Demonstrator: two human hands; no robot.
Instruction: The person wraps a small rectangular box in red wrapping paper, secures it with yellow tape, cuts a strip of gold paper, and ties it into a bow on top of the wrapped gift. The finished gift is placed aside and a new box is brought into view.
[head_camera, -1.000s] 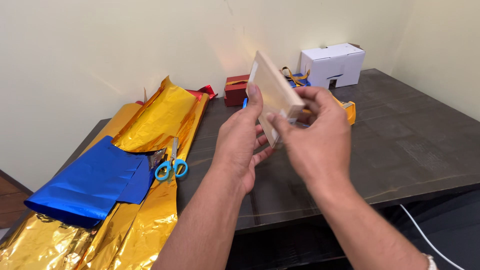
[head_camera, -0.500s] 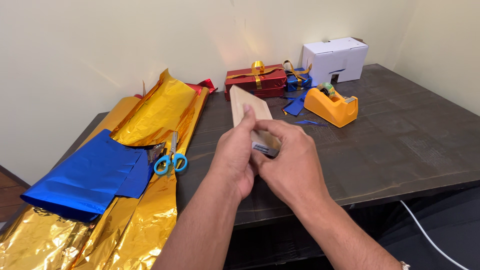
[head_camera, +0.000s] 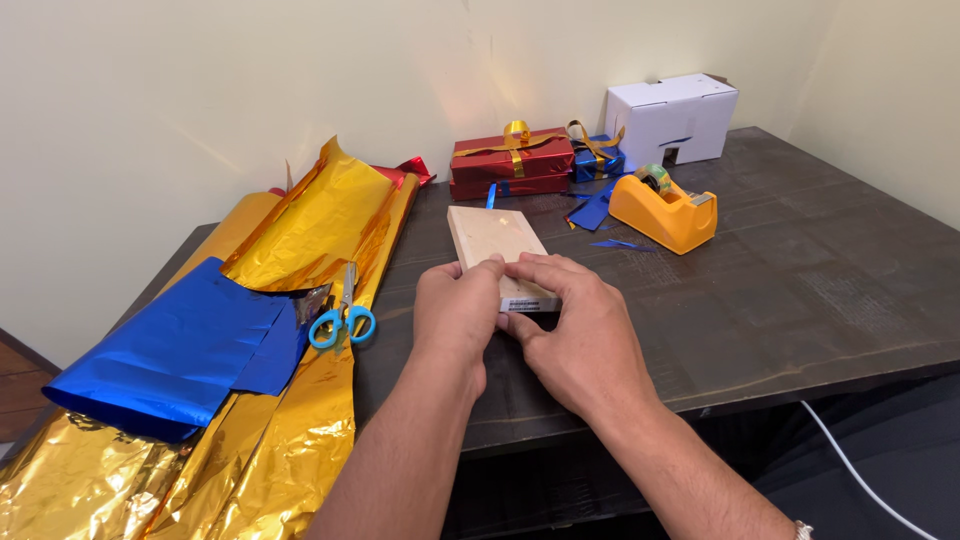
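Wooden block (head_camera: 492, 243): flat on the dark table (head_camera: 800, 290), long side running away from me, near end under my fingertips. My left hand (head_camera: 455, 315) has its fingers curled together, tips resting on the near left corner. My right hand (head_camera: 572, 335) comes in from the other side, thumb and forefinger closed on the near end face, where a small pale label shows; the other fingers are folded loosely beneath. Neither hand wraps the block; both only pinch its near edge.

Handling, as I judge it: rigid, plain pale wood, smooth faces, square edges. Probably light enough for one hand, no give, not fragile. Best hold is across the long sides, thumb on one and fingers on the other.

Farther out: blue-handled scissors (head_camera: 341, 320) lie to my left on gold foil wrap (head_camera: 310, 235), with blue foil (head_camera: 180, 360) beyond. Ahead, an orange tape dispenser (head_camera: 662, 212), a red wrapped gift (head_camera: 512, 165) with gold ribbon, and a white box (head_camera: 670, 118) against the wall.
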